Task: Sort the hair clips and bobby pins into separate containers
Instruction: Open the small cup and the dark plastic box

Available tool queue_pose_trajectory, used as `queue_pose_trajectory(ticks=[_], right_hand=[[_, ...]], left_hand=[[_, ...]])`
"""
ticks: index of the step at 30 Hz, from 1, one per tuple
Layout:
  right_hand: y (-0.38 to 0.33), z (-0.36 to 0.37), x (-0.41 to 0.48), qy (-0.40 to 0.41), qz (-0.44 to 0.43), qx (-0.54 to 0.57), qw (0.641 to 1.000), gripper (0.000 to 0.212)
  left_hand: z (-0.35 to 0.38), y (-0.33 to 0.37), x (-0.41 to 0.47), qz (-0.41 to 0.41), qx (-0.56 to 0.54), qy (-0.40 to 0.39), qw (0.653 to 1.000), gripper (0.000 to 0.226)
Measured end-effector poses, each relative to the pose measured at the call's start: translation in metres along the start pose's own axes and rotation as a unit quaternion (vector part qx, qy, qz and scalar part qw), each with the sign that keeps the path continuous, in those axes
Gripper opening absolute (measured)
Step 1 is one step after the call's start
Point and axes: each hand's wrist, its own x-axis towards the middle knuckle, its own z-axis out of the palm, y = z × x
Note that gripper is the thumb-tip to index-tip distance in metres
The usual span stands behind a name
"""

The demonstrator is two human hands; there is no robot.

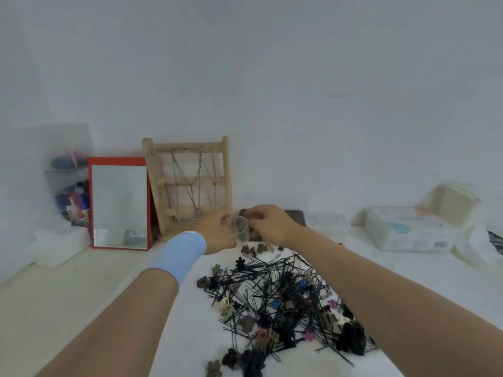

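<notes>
Gripping a clear plastic cup [241, 227] at the far centre of the table [54, 308], the left hand [217, 229] curls its fingers round the cup wall and the right hand [269, 223] pinches its rim. The bobby pins [283, 268] and hair clips [202, 282] lie mixed in one pile, near and right of the cup. Likely faults: the light cup tipping on release; tangled pins dragging clips along.

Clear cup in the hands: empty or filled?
Looks empty: nothing dark shows through the clear cup held between left hand and right hand.
</notes>
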Motion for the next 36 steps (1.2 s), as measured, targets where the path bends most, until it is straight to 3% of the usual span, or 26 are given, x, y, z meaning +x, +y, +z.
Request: queue_pose_trajectory(ticks=[6, 11, 15, 18, 21, 24, 29, 36], right_hand=[[-0.01, 0.047, 0.009, -0.098, -0.005, -0.12, 0.988, 0.053], [0.003, 0.054, 0.011, -0.154, -0.004, -0.21, 0.966, 0.056], [0.008, 0.033, 0.009, -0.085, -0.036, -0.182, 0.979, 0.05], [0.019, 0.005, 0.012, 0.004, -0.059, -0.187, 0.981, 0.044], [0.042, -0.025, 0.015, 0.042, -0.049, -0.322, 0.945, 0.043], [0.064, -0.045, 0.014, 0.034, -0.033, -0.43, 0.902, 0.036], [0.085, -0.051, 0.021, 0.028, -0.073, -0.479, 0.875, 0.029], [0.092, -0.051, 0.032, -0.029, -0.11, -0.524, 0.844, 0.006]], left_hand=[[-0.007, -0.038, -0.009, -0.05, 0.085, -0.01, 0.995, 0.085], [0.005, -0.042, -0.005, -0.074, 0.125, -0.09, 0.985, 0.087], [-0.01, -0.029, -0.004, -0.065, 0.155, -0.134, 0.977, 0.085], [-0.02, -0.003, 0.0, -0.002, 0.114, -0.054, 0.992, 0.069], [-0.011, 0.018, 0.017, 0.053, 0.082, 0.003, 0.995, 0.057], [0.006, 0.033, 0.039, 0.075, 0.132, -0.017, 0.988, 0.052], [0.032, 0.04, 0.073, 0.073, 0.242, -0.045, 0.967, 0.051], [0.041, 0.042, 0.089, 0.127, 0.321, -0.009, 0.938, 0.03]])
